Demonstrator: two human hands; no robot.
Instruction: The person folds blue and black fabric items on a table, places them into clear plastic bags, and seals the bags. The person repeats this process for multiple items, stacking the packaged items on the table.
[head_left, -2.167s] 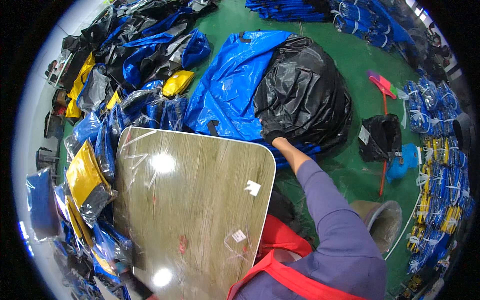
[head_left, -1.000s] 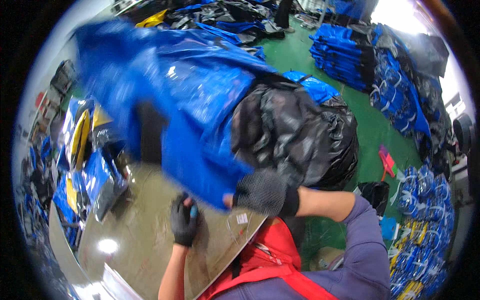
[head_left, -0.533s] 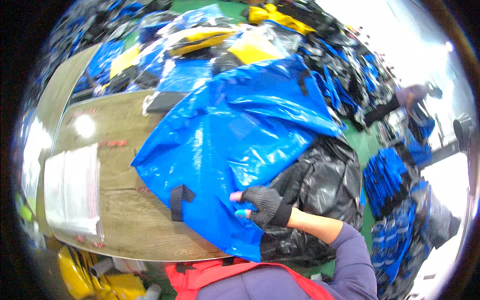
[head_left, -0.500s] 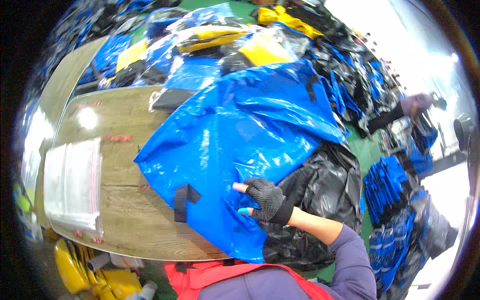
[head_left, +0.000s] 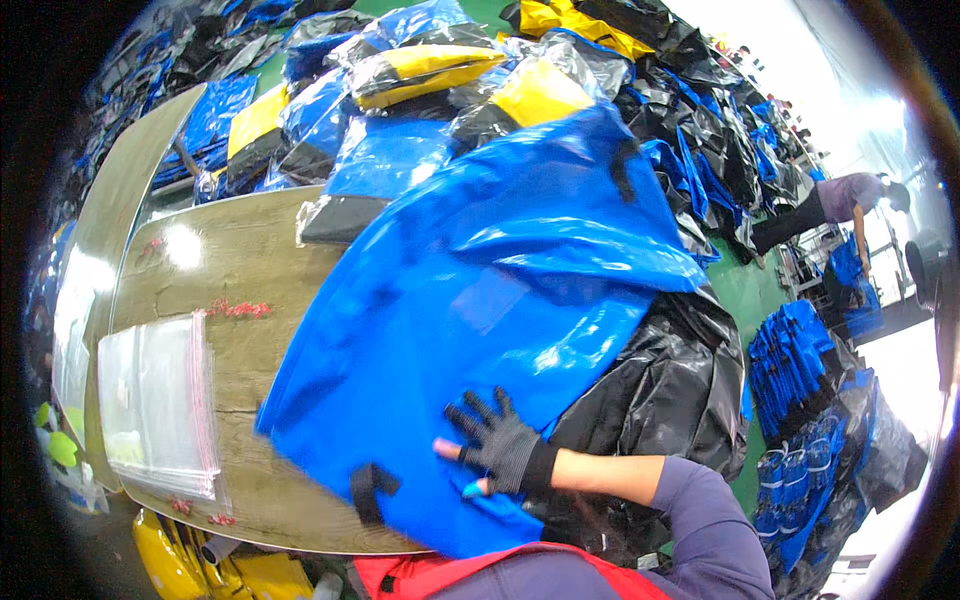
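A large glossy blue plastic sheet [head_left: 400, 330] lies spread over the wooden table, its left edge slanting across the boards. My right hand [head_left: 505, 445], in a black fingerless work glove, rests on the lower part of the sheet with its fingers spread. A short black strap [head_left: 372, 492] sticks out near the sheet's lower left edge, and another black strap [head_left: 622, 170] shows at its far corner. Crumpled black plastic [head_left: 680, 370] emerges from under the blue sheet on the right, beneath my forearm. My left hand is out of sight.
Clear plastic bags [head_left: 155, 405] lie stacked on the table [head_left: 260, 390] at left. Wrapped blue, black and yellow packages [head_left: 430, 75] crowd the far side. Folded blue-and-black pieces [head_left: 790, 350] are piled on the right. Another person [head_left: 840, 200] bends over at far right.
My right hand has shifted slightly left, and its fingers have gone from curled to spread. The blue sheet's far left edge has straightened, and its surface is smoother.
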